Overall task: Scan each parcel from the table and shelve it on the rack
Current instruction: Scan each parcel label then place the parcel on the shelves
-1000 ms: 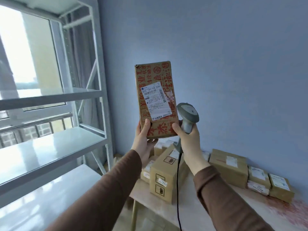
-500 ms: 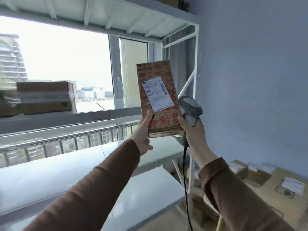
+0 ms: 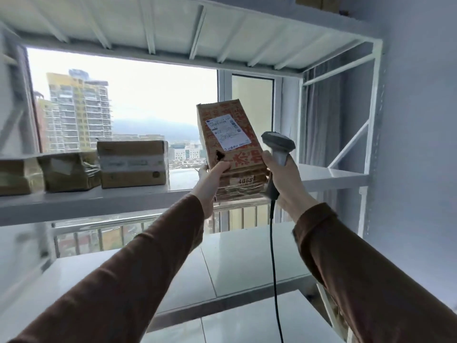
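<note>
A tall brown parcel (image 3: 228, 125) with red print and a white shipping label is held upright in front of the white rack (image 3: 333, 178). My left hand (image 3: 212, 178) grips its lower left edge, thumb on the front face. My right hand (image 3: 284, 179) grips the handle of a grey barcode scanner (image 3: 278, 143), with fingertips touching the parcel's right side. The scanner's black cable hangs straight down. The parcel's bottom end sits just above the front edge of the middle shelf.
Three taped cardboard parcels (image 3: 131, 167) stand on the middle shelf to the left. The shelf right of them is bare metal. Lower shelves (image 3: 247, 263) lie below my arms. An upper shelf (image 3: 173, 26) spans overhead. A blue wall (image 3: 420, 144) is at the right.
My view has swung left from the table to the rack. Both hands carried the parcel and scanner along, and the parcel now tilts back toward the middle shelf.
</note>
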Tool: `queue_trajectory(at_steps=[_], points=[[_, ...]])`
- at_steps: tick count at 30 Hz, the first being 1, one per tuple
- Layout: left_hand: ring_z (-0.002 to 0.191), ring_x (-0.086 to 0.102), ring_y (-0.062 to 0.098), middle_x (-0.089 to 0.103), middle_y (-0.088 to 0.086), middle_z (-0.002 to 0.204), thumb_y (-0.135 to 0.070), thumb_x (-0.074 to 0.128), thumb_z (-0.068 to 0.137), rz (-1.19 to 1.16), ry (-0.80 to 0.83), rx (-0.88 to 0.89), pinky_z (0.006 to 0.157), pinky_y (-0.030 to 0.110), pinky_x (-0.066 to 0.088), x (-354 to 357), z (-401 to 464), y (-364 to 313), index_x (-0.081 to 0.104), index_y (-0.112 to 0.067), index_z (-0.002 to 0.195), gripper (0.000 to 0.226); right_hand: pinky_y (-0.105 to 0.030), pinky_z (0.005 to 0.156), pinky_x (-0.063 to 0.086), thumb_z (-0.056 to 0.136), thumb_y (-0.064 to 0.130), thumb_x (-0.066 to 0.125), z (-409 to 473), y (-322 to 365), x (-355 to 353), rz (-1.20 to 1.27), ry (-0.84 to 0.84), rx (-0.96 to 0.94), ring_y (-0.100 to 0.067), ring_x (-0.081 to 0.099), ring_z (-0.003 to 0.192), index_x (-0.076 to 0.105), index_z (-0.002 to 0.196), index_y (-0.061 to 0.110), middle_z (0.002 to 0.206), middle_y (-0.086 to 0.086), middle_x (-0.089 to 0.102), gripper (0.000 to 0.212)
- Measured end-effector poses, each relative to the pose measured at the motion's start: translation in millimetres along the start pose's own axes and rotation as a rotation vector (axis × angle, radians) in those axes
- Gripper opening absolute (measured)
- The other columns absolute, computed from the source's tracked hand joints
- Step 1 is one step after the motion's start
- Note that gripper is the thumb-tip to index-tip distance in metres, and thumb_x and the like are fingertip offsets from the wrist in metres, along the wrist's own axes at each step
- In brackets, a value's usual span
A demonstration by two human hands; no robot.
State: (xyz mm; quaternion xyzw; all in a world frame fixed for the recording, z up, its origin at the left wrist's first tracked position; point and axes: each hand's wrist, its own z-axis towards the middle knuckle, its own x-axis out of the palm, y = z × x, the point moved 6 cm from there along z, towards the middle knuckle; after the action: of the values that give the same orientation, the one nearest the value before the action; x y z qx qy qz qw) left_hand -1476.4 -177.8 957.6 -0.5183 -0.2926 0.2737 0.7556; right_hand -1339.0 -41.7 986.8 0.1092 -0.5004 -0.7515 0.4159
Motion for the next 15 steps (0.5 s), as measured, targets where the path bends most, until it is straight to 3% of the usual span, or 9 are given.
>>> queue_trajectory(at_steps=[3,5,9,12,15], points=[[0.121,0.066,0.032,0.072,0.009,0.127,-0.061,0.08,0.06,0.023,-0.09,-0.047,0.108,0.059,0.047,-24,32,-1,0.036,-0.029,0.15,0.106,-0.061,0.087,0.06,0.098,0.034,0.068,35,-27,21,0.041,0.053,0.074,-0.028,0.076,0.097,0.062,0.124,0.019,0.111,-0.006,0.077,0.031],[0.121,0.065,0.03,0.072,0.007,0.126,-0.066,0.077,0.06,0.096,-0.118,-0.034,0.107,0.058,0.047,-37,53,-5,0.042,-0.024,0.149,0.105,-0.057,0.084,0.061,0.097,0.033,0.069,57,-47,35,0.087,0.086,0.119,-0.03,0.076,0.099,0.064,0.125,0.018,0.111,-0.006,0.078,0.032],[0.105,0.075,0.022,0.079,0.003,0.114,-0.067,0.062,0.091,0.158,-0.122,0.041,0.091,0.041,0.057,-60,86,-16,0.061,-0.022,0.135,0.063,-0.047,0.075,0.063,0.097,0.025,0.069,94,-73,67,0.151,0.175,0.139,-0.032,0.075,0.101,0.065,0.128,0.014,0.114,-0.01,0.076,0.033],[0.1,0.078,0.026,0.08,0.006,0.108,-0.073,0.059,0.09,0.153,-0.163,0.025,0.094,0.046,0.061,-78,104,-14,0.065,-0.019,0.129,0.067,-0.05,0.075,0.063,0.098,0.025,0.069,110,-80,85,0.143,0.198,0.153,-0.03,0.077,0.095,0.066,0.126,0.013,0.111,-0.012,0.077,0.03],[0.099,0.078,0.026,0.08,0.008,0.11,-0.071,0.062,0.089,0.151,-0.165,0.019,0.081,0.039,0.064,-93,120,-10,0.066,-0.019,0.127,0.065,-0.05,0.073,0.064,0.099,0.025,0.067,127,-88,104,0.123,0.212,0.173,-0.032,0.078,0.091,0.065,0.125,0.011,0.109,-0.014,0.078,0.03]])
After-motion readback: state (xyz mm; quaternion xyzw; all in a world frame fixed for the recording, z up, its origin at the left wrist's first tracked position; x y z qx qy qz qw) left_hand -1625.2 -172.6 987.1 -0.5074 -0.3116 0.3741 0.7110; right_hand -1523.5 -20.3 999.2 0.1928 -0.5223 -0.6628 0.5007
